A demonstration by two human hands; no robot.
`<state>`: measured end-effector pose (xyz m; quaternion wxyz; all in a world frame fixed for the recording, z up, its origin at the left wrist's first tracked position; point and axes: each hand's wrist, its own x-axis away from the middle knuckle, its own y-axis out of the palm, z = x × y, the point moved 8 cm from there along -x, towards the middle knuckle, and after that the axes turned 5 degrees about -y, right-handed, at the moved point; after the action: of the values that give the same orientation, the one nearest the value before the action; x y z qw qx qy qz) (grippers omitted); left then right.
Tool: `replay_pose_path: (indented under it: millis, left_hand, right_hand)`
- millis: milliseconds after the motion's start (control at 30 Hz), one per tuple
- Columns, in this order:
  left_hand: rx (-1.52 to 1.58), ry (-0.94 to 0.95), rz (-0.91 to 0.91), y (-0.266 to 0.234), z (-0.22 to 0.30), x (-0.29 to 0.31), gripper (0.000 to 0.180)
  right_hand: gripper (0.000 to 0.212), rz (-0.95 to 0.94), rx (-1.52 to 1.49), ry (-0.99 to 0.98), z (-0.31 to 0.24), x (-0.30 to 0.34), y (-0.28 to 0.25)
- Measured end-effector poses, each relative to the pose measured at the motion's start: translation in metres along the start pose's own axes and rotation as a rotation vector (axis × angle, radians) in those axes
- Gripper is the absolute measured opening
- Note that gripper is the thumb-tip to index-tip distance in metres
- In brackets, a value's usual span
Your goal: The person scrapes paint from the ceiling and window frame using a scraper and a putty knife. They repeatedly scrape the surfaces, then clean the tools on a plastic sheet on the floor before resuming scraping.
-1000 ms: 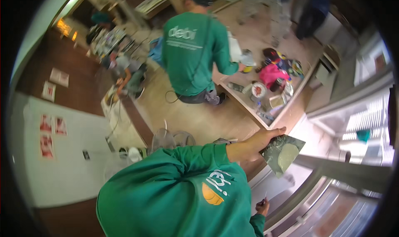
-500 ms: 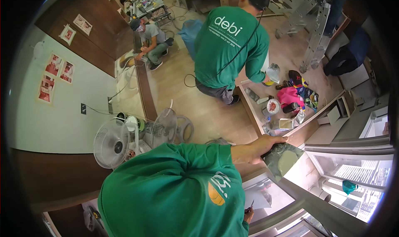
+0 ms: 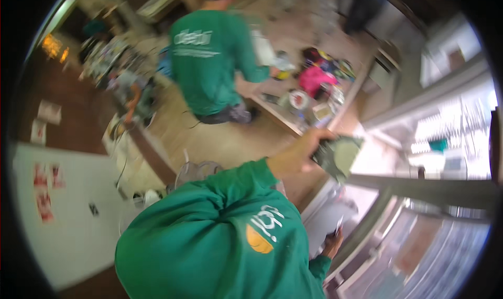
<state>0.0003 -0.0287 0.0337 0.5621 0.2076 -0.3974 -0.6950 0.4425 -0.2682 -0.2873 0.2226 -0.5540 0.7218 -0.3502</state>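
Observation:
My left arm, in a green sleeve, stretches across toward the right. My left hand [image 3: 299,155] is closed on the edge of a dark, smeared flat board [image 3: 326,155]. A round pale patch of putty [image 3: 346,156] lies on the board. Lower down, close to the window frame, my right hand [image 3: 332,243] is wrapped around a putty knife [image 3: 339,224]. Its thin blade points up and looks blurred, apart from the board. Part of my right sleeve shows below the hand; most of that arm is hidden behind my body.
A white-framed window [image 3: 403,246] stands at my lower right. Ahead, a co-worker in a green shirt [image 3: 209,63] kneels beside a wooden frame [image 3: 277,113] with a pink cloth [image 3: 317,81] and containers. Another person [image 3: 131,94] crouches at the left. A white wall panel [image 3: 68,236] is far left.
My view has swung right, so the room has shifted left and blurred. The board has risen slightly in the picture, still in my left hand. More of my right hand and the putty knife shows.

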Motion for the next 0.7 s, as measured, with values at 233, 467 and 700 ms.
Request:
replay_pose_path:
  millis: [233, 467, 700]
  left_hand:
    - [0.13, -0.067, 0.117, 0.013, 0.003, -0.055, 0.024]
    - [0.006, -0.176, 0.066, 0.064, -0.018, -0.083, 0.024]
    - [0.009, -0.357, 0.085, 0.07, -0.074, -0.091, 0.021]
  right_hand:
    - [0.026, 0.363, -1.308, 0.637, -0.173, -0.07, -0.067]
    - [0.024, 0.484, -1.494, -0.03, -0.365, -0.11, -0.159]
    - [0.019, 0.619, -1.12, -0.071, -0.362, -0.1, -0.132]
